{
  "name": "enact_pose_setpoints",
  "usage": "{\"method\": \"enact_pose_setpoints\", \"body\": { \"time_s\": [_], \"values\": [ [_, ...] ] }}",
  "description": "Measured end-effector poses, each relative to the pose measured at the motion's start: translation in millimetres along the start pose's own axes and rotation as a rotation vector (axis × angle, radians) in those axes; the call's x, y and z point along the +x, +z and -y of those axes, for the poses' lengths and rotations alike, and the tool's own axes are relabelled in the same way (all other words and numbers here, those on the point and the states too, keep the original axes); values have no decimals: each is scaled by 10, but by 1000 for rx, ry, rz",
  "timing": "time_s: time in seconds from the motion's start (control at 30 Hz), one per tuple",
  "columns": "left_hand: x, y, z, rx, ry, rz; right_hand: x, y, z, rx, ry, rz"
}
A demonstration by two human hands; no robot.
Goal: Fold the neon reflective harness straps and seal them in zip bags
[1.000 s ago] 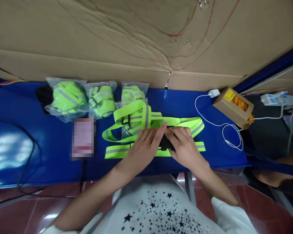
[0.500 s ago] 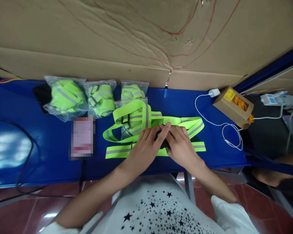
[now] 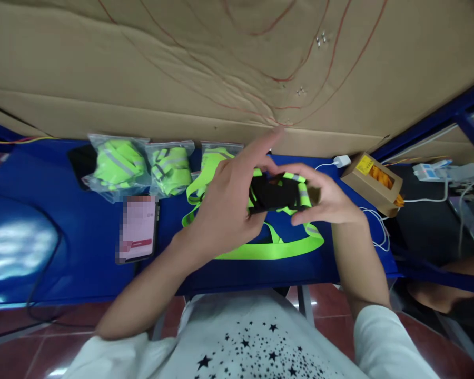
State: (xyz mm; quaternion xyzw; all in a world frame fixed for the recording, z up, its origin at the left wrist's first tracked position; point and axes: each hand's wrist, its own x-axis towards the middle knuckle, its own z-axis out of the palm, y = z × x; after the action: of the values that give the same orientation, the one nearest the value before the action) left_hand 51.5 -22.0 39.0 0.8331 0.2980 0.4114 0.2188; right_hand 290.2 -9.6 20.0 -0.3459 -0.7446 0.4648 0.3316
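Note:
A reflective strap vest, neon yellow-green with grey stripes, has a black patch [image 3: 276, 193] that is raised between my hands. My left hand [image 3: 231, 197] holds the patch's left side; its thumb sticks up and the other fingers are partly hidden. With thumb and fingers curled round the right end, my right hand [image 3: 326, 197] grips the patch where the straps join it. A loose yellow-green strap [image 3: 276, 249] hangs below in a loop over the table. More of the straps lie behind my left hand, largely covered by it.
Clear bags of folded yellow-green straps [image 3: 120, 166] line the back of the blue table [image 3: 82, 242]. A phone [image 3: 138, 229] lies at left. On the right are a cardboard box [image 3: 371, 179] with orange contents and a white charger [image 3: 342, 161] with cable. Someone's arm [image 3: 438, 284] shows at far right.
Both hands have lifted the black patch off the table and moved apart around it. The straps have been pulled up with it, and the loop now hangs at the front.

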Motion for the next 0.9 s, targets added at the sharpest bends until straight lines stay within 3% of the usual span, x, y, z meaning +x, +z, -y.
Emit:
{"method": "enact_pose_setpoints", "body": {
  "time_s": [0.1,0.27,0.4,0.5,0.57,0.63,0.7,0.77,0.83,0.9],
  "values": [
    [164,-114,29,-157,21,46,155,-70,22,221,-30,-99],
    [271,-207,363,-279,-26,172,356,-15,28,208,-25,-185],
    [307,-70,651,-431,-166,122,462,39,2,268,-42,-214],
    [304,48,728,-775,-307,114,501,84,3,307,-1,-295],
    [295,96,739,-1003,-315,220,508,88,12,314,27,-354],
    [288,126,746,-1064,-329,336,501,59,15,313,41,-386],
    [287,144,761,-968,-398,344,483,-3,3,303,49,-335],
    [285,138,784,-895,-459,292,457,-78,-20,332,50,-171],
    [280,97,802,-883,-454,219,430,-140,-38,427,15,6],
    [273,28,798,-795,-404,111,410,-169,-40,505,15,43]
  ]
}}
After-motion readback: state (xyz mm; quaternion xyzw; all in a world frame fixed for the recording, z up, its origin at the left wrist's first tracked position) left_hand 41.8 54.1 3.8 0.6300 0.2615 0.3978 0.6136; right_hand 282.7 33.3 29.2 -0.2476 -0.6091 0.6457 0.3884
